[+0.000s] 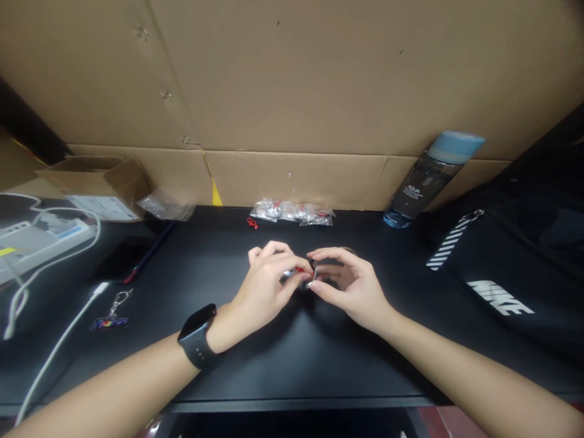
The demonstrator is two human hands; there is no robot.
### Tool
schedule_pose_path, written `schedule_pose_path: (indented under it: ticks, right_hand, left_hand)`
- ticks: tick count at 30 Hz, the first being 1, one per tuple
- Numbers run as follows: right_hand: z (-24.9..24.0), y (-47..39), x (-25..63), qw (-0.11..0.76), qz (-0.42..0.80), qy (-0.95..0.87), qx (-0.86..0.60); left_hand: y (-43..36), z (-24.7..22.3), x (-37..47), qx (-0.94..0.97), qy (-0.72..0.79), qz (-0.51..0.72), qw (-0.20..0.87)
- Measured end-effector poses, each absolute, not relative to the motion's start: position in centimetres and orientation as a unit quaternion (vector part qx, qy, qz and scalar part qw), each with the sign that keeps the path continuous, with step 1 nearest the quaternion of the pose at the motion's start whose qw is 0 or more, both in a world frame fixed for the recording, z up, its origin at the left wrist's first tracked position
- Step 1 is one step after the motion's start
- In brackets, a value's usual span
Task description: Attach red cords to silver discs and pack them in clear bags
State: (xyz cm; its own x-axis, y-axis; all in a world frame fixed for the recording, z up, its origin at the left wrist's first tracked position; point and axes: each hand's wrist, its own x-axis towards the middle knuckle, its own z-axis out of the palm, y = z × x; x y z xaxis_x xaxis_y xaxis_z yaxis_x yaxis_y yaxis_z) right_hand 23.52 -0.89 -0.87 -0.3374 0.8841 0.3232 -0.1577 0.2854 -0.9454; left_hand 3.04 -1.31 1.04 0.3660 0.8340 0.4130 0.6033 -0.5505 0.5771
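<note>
Over the middle of the black table, my left hand (271, 277) and my right hand (353, 280) meet at a small round silvery object (314, 275). My right thumb and fingers grip its rim. My left thumb and index finger pinch a bit of red cord at its near-left side; the fingers hide much of both. Beyond the hands, at the foot of the cardboard wall, lie clear plastic packets (292, 211) with silvery and red contents. A loose loop of red cord (252, 223) rests just left of them.
At the right stand a blue-capped water bottle (422, 182) and a black bag (511, 267). On the left are an open cardboard box (98, 182), a clear plastic bag (168, 205), a white power strip (45, 240), a white cable (61, 347) and a keychain (110, 319).
</note>
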Motion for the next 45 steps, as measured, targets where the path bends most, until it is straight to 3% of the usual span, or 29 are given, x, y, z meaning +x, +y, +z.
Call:
schedule_pose_path:
  ticks: [5,10,15,19,22,31,41,45]
  right_hand:
    - [-1.0,-1.0,23.5,0.493,0.553,-0.602,-0.3]
    - [-1.2,-1.1,23.4,0.495,0.487,-0.654,-0.3]
    - [-1.1,-0.9,23.4,0.478,0.332,-0.767,-0.271]
    - [-0.9,-0.6,23.5,0.461,0.181,-0.837,-0.234]
    - [-0.9,-0.5,23.6,0.453,0.139,-0.854,-0.217]
    - [-0.3,-1.5,23.1,0.481,0.146,-0.817,-0.284]
    - [-0.7,-2.0,23.0,0.5,0.383,-0.705,-0.326]
    - [-0.5,-1.7,23.3,0.487,0.283,-0.772,-0.295]
  left_hand:
    - [-1.4,1.1,3.2,0.804,0.455,0.344,0.166]
    - [-1.3,0.8,3.4,0.763,0.491,0.345,0.239]
    - [-0.9,0.2,3.2,0.722,0.511,0.348,0.31]
    - [-0.5,0.0,3.1,0.67,0.475,0.366,0.438]
    - [-0.5,0.0,3.2,0.638,0.466,0.382,0.48]
    - [-0.6,0.1,2.7,0.688,0.45,0.381,0.424]
    - [-0.5,0.3,2.6,0.717,0.432,0.381,0.393]
    - [-0.8,0.6,3.1,0.659,0.444,0.384,0.47]
